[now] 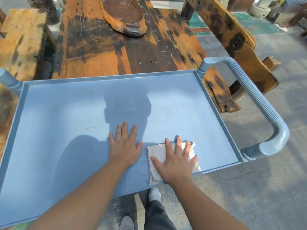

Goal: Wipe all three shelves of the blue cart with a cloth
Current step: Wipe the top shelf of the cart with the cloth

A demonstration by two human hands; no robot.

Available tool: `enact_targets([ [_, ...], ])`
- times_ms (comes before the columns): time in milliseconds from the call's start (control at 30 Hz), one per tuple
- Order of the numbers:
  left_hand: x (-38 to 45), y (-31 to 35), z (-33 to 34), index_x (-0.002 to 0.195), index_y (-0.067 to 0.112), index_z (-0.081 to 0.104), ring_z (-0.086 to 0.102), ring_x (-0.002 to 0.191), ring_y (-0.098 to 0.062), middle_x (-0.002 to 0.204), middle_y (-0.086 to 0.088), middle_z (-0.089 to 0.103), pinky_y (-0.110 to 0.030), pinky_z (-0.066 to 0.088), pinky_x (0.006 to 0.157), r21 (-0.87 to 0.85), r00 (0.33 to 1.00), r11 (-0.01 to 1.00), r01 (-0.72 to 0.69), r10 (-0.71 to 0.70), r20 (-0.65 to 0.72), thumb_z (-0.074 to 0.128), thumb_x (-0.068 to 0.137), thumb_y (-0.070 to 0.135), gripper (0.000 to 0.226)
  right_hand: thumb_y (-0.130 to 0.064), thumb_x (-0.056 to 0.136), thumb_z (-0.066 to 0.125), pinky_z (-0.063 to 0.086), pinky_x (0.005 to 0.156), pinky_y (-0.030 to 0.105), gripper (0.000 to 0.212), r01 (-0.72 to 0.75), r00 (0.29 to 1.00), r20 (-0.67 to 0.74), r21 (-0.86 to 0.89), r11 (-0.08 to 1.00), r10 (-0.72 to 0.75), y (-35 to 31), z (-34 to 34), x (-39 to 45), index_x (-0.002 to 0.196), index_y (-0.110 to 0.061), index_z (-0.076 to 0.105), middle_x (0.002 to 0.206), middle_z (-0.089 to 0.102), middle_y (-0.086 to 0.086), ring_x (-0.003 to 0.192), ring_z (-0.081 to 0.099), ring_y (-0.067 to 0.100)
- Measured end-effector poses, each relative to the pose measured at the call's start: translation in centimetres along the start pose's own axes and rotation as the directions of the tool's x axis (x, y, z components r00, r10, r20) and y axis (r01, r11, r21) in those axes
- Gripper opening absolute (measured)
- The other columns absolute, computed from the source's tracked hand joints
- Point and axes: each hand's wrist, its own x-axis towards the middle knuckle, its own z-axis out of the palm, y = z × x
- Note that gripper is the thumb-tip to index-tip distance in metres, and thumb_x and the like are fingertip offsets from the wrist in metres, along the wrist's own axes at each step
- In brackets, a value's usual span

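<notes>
The blue cart's top shelf (66, 113) fills the middle of the head view, flat with a low raised rim. A white cloth (157, 153) lies folded on the shelf near its front right edge. My right hand (176, 161) presses flat on the cloth with fingers spread. My left hand (124, 145) rests palm down on the bare shelf just left of the cloth, fingers apart and holding nothing. The two lower shelves are hidden beneath the top one.
The cart's ribbed blue handle (255, 100) curves around the right end; a post (8, 78) stands at the far left corner. A weathered wooden table (106, 47) and a bench (232, 47) stand right behind the cart. My shoes (155, 194) are on grey pavement below.
</notes>
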Motion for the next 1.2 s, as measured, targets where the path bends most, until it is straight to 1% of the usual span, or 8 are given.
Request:
enact_targets([
  [133, 2.1, 1.3, -0.9, 0.126, 0.025, 0.046, 0.032, 0.124, -0.030, 0.136, -0.011, 0.041, -0.057, 0.026, 0.102, -0.039, 0.995, 0.998, 0.048, -0.051, -0.082, 0.035, 0.073, 0.049, 0.059, -0.093, 0.067, 0.015, 0.004, 0.101, 0.071, 0.093, -0.005, 1.000, 0.015, 0.015, 1.000, 0.005, 0.1, -1.0, 4.6, 0.147, -0.047, 0.006, 0.163, 0.001, -0.004, 0.145, -0.011, 0.036],
  [233, 5.0, 2.4, -0.7, 0.145, 0.032, 0.026, 0.010, 0.143, -0.028, 0.157, -0.006, 0.018, -0.061, 0.010, 0.110, -0.057, 0.999, 0.998, 0.036, -0.037, -0.020, 0.030, 0.084, 0.056, 0.066, -0.092, 0.067, 0.018, 0.008, 0.099, 0.071, 0.093, -0.008, 1.000, 0.001, 0.021, 1.000, 0.008, -0.2, -2.4, 9.8, 0.147, -0.047, 0.005, 0.163, 0.004, -0.005, 0.145, -0.008, 0.035],
  [333, 6.4, 2.9, 0.2, 0.152, 0.038, 0.005, -0.011, 0.147, -0.026, 0.163, 0.002, -0.005, -0.063, -0.005, 0.109, -0.037, 0.997, 0.996, 0.080, -0.079, 0.016, 0.014, 0.086, 0.066, 0.072, -0.092, 0.068, 0.012, 0.005, 0.100, 0.069, 0.093, 0.023, 1.000, -0.008, -0.001, 1.000, -0.023, -0.6, -2.9, 14.2, 0.148, -0.046, 0.000, 0.163, 0.001, -0.006, 0.145, -0.009, 0.035],
  [533, 6.8, 2.7, 0.6, 0.152, 0.038, 0.000, -0.017, 0.147, -0.026, 0.163, 0.003, -0.013, -0.062, -0.007, 0.110, 0.003, 0.995, 0.995, 0.100, -0.100, 0.022, 0.016, 0.088, 0.067, 0.073, -0.092, 0.067, 0.017, 0.010, 0.102, 0.065, 0.104, 0.046, 0.997, -0.065, 0.053, 0.998, -0.042, -3.2, -4.7, 25.3, 0.150, -0.033, -0.006, 0.163, -0.002, 0.001, 0.146, -0.004, 0.033],
  [767, 6.8, 3.2, 0.2, 0.152, 0.034, 0.018, -0.002, 0.149, -0.029, 0.164, -0.002, 0.003, -0.064, 0.004, 0.111, 0.012, 0.994, 0.995, 0.097, -0.098, 0.045, 0.033, 0.086, 0.065, 0.075, -0.091, 0.067, 0.022, 0.016, 0.109, 0.062, 0.114, 0.067, 0.992, -0.114, 0.107, 0.992, -0.055, -7.6, -6.7, 34.4, 0.152, -0.023, -0.008, 0.162, -0.003, 0.011, 0.147, 0.001, 0.035],
  [1033, 7.0, 3.1, -0.7, 0.151, 0.035, 0.022, 0.008, 0.149, -0.030, 0.163, -0.003, 0.013, -0.063, 0.007, 0.111, -0.001, 0.995, 0.996, 0.090, -0.090, 0.053, 0.037, 0.083, 0.067, 0.076, -0.086, 0.070, 0.033, 0.001, 0.112, 0.060, 0.114, 0.042, 0.981, -0.192, 0.144, 0.989, -0.014, -8.9, -7.0, 34.2, 0.153, -0.013, 0.005, 0.162, 0.004, 0.013, 0.148, -0.003, 0.033],
  [1133, 7.4, 1.2, -1.6, 0.151, 0.035, 0.022, 0.011, 0.148, -0.025, 0.162, -0.004, 0.016, -0.056, 0.008, 0.114, -0.066, 0.995, 0.993, 0.095, -0.094, 0.019, 0.035, 0.083, 0.068, 0.077, -0.082, 0.074, 0.034, 0.002, 0.116, 0.055, 0.111, -0.010, 0.991, -0.133, 0.164, 0.986, 0.032, -9.5, -6.6, 33.3, 0.153, -0.008, 0.008, 0.161, 0.005, 0.019, 0.147, -0.005, 0.036],
  [1200, 7.9, -2.4, -2.9, 0.153, 0.034, 0.018, 0.011, 0.148, -0.025, 0.161, -0.004, 0.016, -0.056, 0.014, 0.113, -0.047, 0.983, 0.983, 0.178, -0.179, -0.025, 0.029, 0.083, 0.069, 0.079, -0.081, 0.077, 0.031, 0.002, 0.116, 0.054, 0.110, -0.033, 0.993, -0.108, 0.129, 0.991, 0.047, -10.3, -6.4, 32.9, 0.152, -0.005, 0.004, 0.160, 0.001, 0.021, 0.147, -0.008, 0.039],
])
